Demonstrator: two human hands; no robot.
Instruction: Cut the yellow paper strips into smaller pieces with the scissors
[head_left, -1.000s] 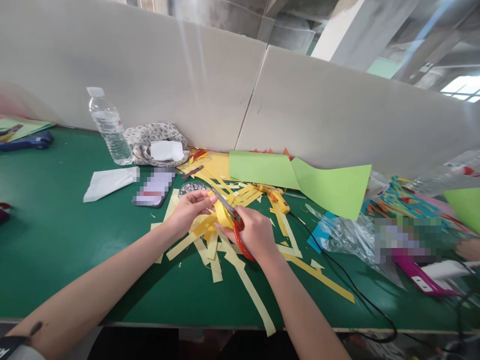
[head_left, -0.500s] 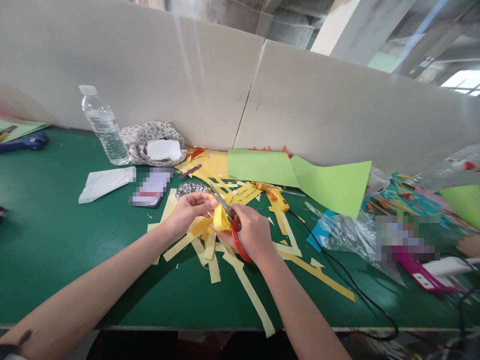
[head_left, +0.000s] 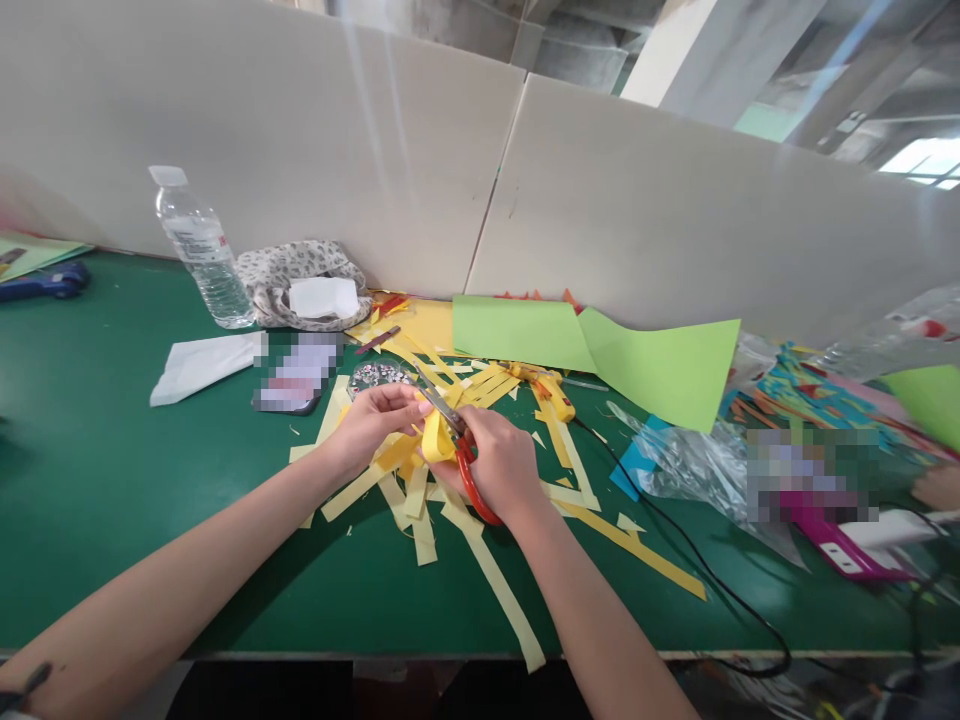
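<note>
Red-handled scissors [head_left: 474, 487] are gripped in my right hand [head_left: 501, 460], their metal blades pointing up and left toward my other hand. My left hand [head_left: 375, 425] pinches a bright yellow paper strip [head_left: 436, 438], which curls into a loop beside the blades. Whether the blades touch the strip I cannot tell. Beneath both hands lies a loose pile of pale and deeper yellow paper strips [head_left: 495, 590]. Just behind the left hand sits a clear container of small black-and-white pieces [head_left: 379, 375].
A yellow glue gun [head_left: 553, 393] lies behind the right hand, its black cord [head_left: 675, 530] running to the right. Green paper sheets [head_left: 525, 330], a phone [head_left: 296, 375], a water bottle [head_left: 202, 250] and a spotted cloth pouch [head_left: 262, 280] stand along the back. A magenta power strip [head_left: 840, 540] lies right.
The whole view has shifted very slightly, so things appear a little further left. My hands, the scissors and the yellow strip keep almost the same pose.
</note>
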